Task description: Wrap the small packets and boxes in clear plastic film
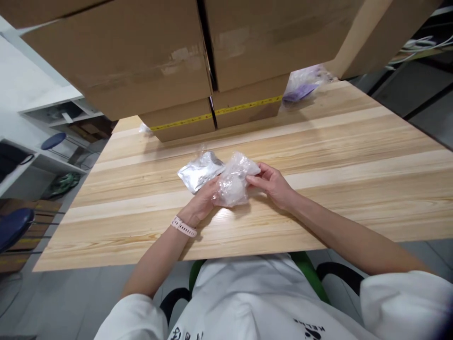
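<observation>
Between my two hands is a clear plastic bag, crinkled and shiny, with something whitish inside that I cannot make out. My left hand grips its left edge, the fingertips partly hidden behind the plastic. At the right edge, my right hand pinches the bag between thumb and fingers. Just behind and left of the bag, a silver foil pouch lies on the wooden table, close to my left fingers.
Large cardboard boxes stand stacked along the table's back, with a yellow measuring tape across the lower ones. Clear and purple plastic packaging lies at the back right. Blue stools and shelves are off to the left.
</observation>
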A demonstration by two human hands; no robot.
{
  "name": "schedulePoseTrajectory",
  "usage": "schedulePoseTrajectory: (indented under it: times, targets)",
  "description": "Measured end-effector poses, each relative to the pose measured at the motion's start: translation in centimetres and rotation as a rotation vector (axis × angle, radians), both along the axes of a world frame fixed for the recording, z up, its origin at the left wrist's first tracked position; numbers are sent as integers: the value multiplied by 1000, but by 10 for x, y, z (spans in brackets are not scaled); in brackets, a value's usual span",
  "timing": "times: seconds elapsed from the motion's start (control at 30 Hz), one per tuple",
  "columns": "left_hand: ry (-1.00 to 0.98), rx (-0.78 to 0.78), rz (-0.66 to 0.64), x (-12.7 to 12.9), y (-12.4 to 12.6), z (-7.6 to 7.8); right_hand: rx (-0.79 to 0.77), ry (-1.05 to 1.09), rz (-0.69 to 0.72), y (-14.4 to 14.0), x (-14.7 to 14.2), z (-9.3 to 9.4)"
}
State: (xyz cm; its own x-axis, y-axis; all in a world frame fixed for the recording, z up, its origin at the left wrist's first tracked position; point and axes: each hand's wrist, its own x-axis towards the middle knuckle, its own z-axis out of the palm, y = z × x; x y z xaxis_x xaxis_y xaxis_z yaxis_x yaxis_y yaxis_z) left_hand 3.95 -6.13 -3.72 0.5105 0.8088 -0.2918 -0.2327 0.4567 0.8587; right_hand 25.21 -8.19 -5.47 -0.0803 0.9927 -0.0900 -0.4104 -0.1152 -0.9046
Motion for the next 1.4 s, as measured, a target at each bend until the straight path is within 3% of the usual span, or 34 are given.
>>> schedulePoseTrajectory:
  times: [0.17,0.3,0.43,0.5,0.63,0.77,0.87,0.97,1.07,1.13,1.2,1.27,1.4]
  targets:
    - [-14,62,-121,-4,-4,0,-34,73,-51,3,7,9]
    - [-35,-23,-90,-6,-5,3,-36,103,-155,12,18,14]
    - [-186,-244,-89,-9,1,10,-19,63,-70,7,18,16]
    - [-219,-279,-111,-10,2,13,7,36,7,1,15,17]
    - [-84,-155,-220,-10,-6,16,40,8,76,-3,14,17]
    - [14,-100,-330,-8,-11,16,-10,-43,-56,8,21,5]
    - [27,-96,-311,-9,-7,15,-92,-163,-184,18,30,-7]
    - [86,-76,-264,-8,-4,15,45,-419,-227,20,35,-12]
    - [163,-49,-262,-6,-5,17,317,-779,-61,16,35,-7]
    - [209,-13,-279,-4,-7,18,408,-899,70,14,34,-4]
    - [261,20,-279,-4,-7,18,391,-858,119,13,33,-3]
    - [299,38,-261,-5,-6,17,272,-721,85,15,34,-5]
    - [329,65,-212,-9,-3,15,53,-407,-260,30,46,-12]
